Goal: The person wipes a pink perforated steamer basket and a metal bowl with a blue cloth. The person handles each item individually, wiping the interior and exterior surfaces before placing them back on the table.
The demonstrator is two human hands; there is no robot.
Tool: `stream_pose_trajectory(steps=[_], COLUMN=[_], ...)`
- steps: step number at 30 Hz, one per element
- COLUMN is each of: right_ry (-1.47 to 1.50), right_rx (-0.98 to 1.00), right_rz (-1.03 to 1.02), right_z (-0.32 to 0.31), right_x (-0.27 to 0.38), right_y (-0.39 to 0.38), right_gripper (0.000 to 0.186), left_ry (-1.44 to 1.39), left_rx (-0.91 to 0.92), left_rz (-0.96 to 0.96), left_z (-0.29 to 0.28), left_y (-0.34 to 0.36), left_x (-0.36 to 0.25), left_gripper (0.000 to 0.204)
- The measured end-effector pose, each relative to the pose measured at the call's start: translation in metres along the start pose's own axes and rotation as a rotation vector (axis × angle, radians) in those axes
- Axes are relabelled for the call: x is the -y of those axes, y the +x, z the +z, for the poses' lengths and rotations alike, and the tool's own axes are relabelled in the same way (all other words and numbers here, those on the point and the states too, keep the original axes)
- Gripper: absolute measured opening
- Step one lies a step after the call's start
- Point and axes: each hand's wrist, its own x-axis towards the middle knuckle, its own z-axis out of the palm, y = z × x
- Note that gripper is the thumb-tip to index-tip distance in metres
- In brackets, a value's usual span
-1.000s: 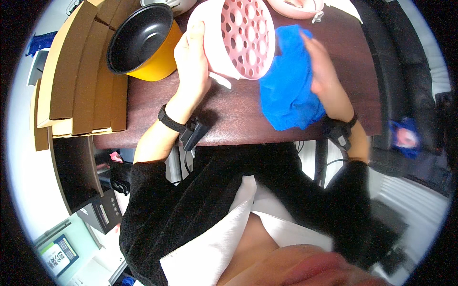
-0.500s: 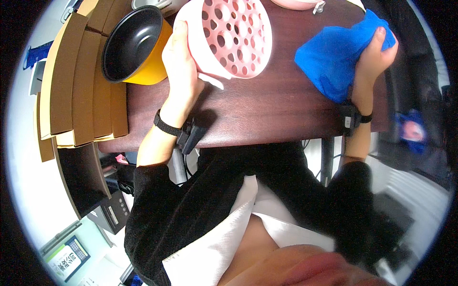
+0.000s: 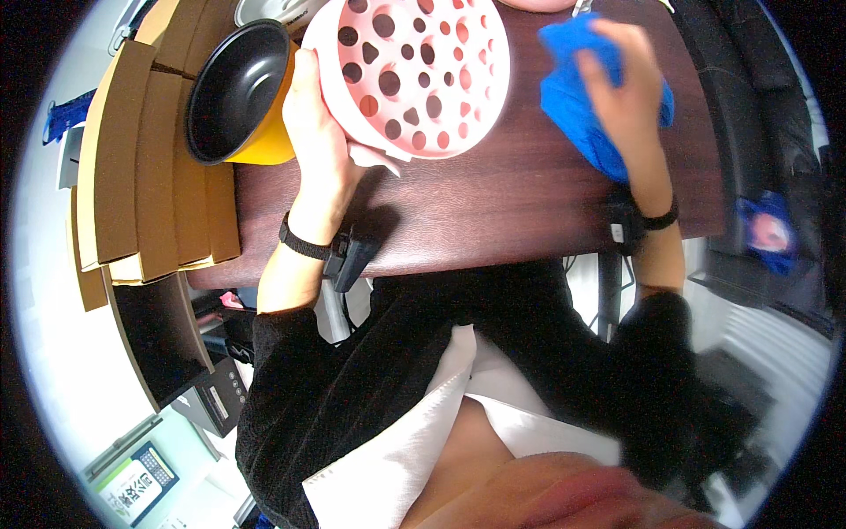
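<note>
My left hand (image 3: 315, 132) grips the left rim of a round pink steamer basket (image 3: 407, 73), its thumb up along the side. Round, teardrop and triangular holes dot the basket's face, which is turned toward me, and a pink tab juts from its lower edge. To the right, my right hand (image 3: 627, 101) holds a bunched blue cloth (image 3: 571, 101), slightly smeared by motion. The cloth hangs apart from the basket. Just left of my left hand is a yellow pot (image 3: 264, 145) with a black inside.
Cardboard boxes (image 3: 123, 167) line the left side of the dark wooden table (image 3: 458, 212). A white appliance (image 3: 275, 9) and a pink rounded piece (image 3: 538, 3) are cut off at the top. Black straps (image 3: 307, 240) with small devices circle both my wrists.
My right hand has moved left and inward with the blue cloth, which is now more bunched. The pink basket has shifted slightly left and turned to face me more, still in my left hand.
</note>
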Motion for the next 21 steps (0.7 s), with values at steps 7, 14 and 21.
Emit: stream_pose_trajectory(steps=[7, 14, 21], right_ry=[-0.055, 0.227, 0.130], right_rx=[0.264, 0.411, 0.302], right_rz=[-0.156, -0.074, 0.121], right_z=[0.031, 0.037, 0.040], right_x=[0.034, 0.049, 0.042], right_y=[-0.009, -0.019, -0.019], right_gripper=[0.039, 0.034, 0.034], left_ry=[0.184, 0.310, 0.395], left_rx=[0.071, 0.084, 0.104], left_rz=[0.156, 0.189, 0.264], left_z=[0.009, 0.001, -0.006], left_y=[-0.017, -0.016, -0.017], left_x=[-0.013, -0.020, -0.021], left_gripper=[0.039, 0.048, 0.041])
